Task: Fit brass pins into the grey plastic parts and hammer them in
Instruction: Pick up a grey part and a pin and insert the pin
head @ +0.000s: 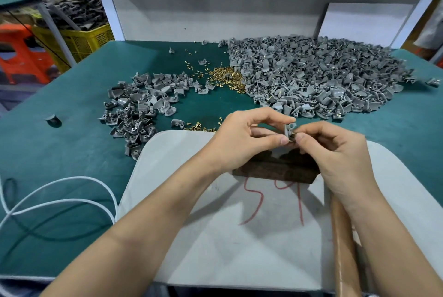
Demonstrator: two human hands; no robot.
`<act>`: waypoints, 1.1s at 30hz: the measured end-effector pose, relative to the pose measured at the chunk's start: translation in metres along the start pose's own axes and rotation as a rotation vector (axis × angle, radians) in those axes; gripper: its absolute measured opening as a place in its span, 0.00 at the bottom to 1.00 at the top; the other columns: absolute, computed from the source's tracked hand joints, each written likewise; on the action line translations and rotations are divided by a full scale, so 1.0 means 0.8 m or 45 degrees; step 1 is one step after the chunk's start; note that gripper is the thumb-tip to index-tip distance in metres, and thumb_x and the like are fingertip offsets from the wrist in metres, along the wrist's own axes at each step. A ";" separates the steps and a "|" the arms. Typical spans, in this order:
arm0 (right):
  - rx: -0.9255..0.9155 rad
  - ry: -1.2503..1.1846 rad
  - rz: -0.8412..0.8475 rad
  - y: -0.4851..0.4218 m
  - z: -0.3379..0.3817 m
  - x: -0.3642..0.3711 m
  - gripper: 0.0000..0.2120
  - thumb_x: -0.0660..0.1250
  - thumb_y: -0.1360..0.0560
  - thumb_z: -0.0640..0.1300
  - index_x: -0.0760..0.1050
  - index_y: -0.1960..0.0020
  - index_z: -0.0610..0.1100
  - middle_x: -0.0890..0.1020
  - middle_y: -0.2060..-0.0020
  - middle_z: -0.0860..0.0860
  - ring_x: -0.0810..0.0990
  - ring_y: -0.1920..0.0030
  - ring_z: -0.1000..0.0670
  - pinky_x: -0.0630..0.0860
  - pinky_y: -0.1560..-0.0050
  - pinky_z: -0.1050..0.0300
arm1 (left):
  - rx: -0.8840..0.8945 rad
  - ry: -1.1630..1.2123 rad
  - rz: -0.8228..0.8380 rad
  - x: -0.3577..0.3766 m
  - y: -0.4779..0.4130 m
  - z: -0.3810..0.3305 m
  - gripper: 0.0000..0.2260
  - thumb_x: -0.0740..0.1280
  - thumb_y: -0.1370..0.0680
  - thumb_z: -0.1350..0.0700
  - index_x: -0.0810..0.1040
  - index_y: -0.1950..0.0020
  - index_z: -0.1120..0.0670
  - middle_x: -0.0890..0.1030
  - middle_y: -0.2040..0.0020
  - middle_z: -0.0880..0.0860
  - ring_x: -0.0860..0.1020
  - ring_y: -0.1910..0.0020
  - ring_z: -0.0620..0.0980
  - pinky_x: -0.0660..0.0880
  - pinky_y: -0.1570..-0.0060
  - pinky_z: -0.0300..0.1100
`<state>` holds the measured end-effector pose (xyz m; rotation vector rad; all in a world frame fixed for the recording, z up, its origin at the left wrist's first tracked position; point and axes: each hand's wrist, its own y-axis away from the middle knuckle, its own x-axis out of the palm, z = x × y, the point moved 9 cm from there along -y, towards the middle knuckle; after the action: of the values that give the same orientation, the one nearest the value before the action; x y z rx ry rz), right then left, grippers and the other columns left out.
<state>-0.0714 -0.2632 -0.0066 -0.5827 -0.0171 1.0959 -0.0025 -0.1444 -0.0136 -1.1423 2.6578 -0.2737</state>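
My left hand (242,138) pinches a small grey plastic part (289,130) between thumb and forefinger, held above a dark wooden block (275,172). My right hand (335,153) pinches a brass pin (294,134) against the side of that part. A heap of loose brass pins (226,77) lies on the green table further back. A large pile of grey parts (316,76) spreads to the right of the pins, and a smaller pile of grey parts (141,105) lies to the left. A wooden hammer handle (345,253) lies under my right forearm; its head is hidden.
A white board (239,248) with red marks lies on the green table (60,153) under my arms and bears the wooden block. A white cord (55,203) loops at the left. A grey back panel (215,4) closes the far side. Yellow crates (79,38) stand beyond the table's left.
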 end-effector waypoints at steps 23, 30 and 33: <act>0.075 -0.074 -0.043 0.002 -0.007 -0.002 0.09 0.71 0.29 0.36 0.81 0.64 0.50 0.82 0.71 0.56 0.77 0.71 0.60 0.71 0.65 0.71 | 0.060 -0.015 -0.086 0.001 0.001 0.002 0.14 0.71 0.30 0.71 0.79 0.49 0.55 0.80 0.58 0.51 0.80 0.60 0.45 0.79 0.48 0.43; 0.068 -0.066 -0.049 0.002 -0.009 -0.001 0.10 0.71 0.29 0.37 0.81 0.65 0.50 0.82 0.71 0.56 0.77 0.70 0.61 0.72 0.65 0.71 | 0.061 -0.009 -0.094 0.000 0.001 0.002 0.14 0.71 0.30 0.71 0.79 0.49 0.57 0.81 0.58 0.52 0.80 0.60 0.44 0.78 0.50 0.38; 0.067 -0.069 -0.051 0.001 -0.010 0.000 0.11 0.71 0.29 0.36 0.80 0.65 0.51 0.82 0.70 0.56 0.77 0.70 0.61 0.72 0.64 0.71 | 0.053 0.001 -0.096 0.000 0.001 0.002 0.14 0.71 0.30 0.72 0.79 0.48 0.57 0.81 0.58 0.52 0.80 0.60 0.44 0.78 0.50 0.38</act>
<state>-0.0701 -0.2665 -0.0136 -0.5037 -0.0469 1.0698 -0.0026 -0.1440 -0.0157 -1.2311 2.6008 -0.3419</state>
